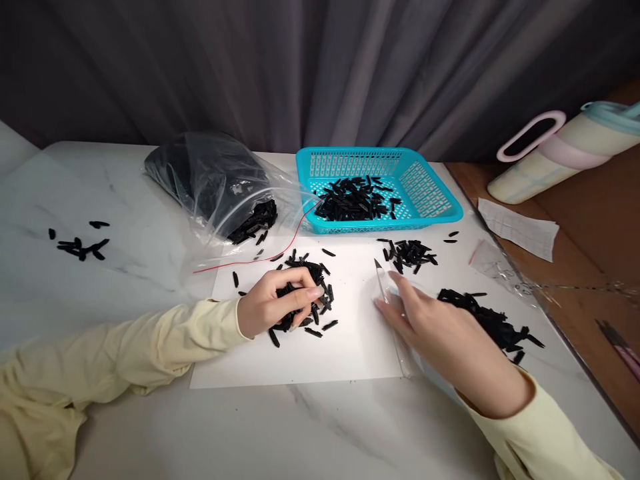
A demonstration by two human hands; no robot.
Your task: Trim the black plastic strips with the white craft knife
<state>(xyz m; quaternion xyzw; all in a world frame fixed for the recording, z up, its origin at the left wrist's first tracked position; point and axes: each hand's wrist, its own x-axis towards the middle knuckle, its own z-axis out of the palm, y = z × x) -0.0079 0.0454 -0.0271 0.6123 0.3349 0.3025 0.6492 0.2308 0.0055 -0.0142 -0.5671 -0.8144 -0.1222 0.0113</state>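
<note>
Starting big and working down, clock directions taken from the white sheet's middle:

table: marble-look top [75, 293] carries nearly everything; at 3 o'clock it ends against a brown wooden surface [590, 220].

white sheet: paper [345, 353] lies flat under both hands, probably so the dark bits show up against it.

bag: clear zip bag [210, 183] at 11 o'clock, mouth facing the sheet and spilling black pieces, so it's an easy reach. Its red strip trails onto the paper.

basket: turquoise basket [380, 175] at 12 o'clock, with a heap of the same pieces inside, just beyond the sheet's far edge.

bottle: pastel bottle [560, 157] tipped on its side at 2 o'clock, well clear of the work.

left hand: left hand [267, 308] is curled over the black pieces [313, 293] at 9 o'clock on the sheet, fingertips pressed together on a small bunch, the rest loose around it.

right hand: right hand [440, 327] at 3 o'clock, fingers spread flat and pressing on a clear pointed tool [387, 293]. Might be a plastic-handled blade or a ruler; it's see-through, so I can't tell. It isn't wrapped around it, just resting on top.

sorted heaps: one pile [493, 321] just past the right hand at 4 o'clock, a smaller cluster [413, 253] at 1 o'clock, both off the paper.

strays: a few pieces [80, 247] far off at 9 o'clock.

extras: a printed slip [517, 228] and a small empty baggie [493, 260] at 2 o'clock.

in the way: nothing sits between the hands; the bag's mouth crowds the sheet's far-left corner.
</note>
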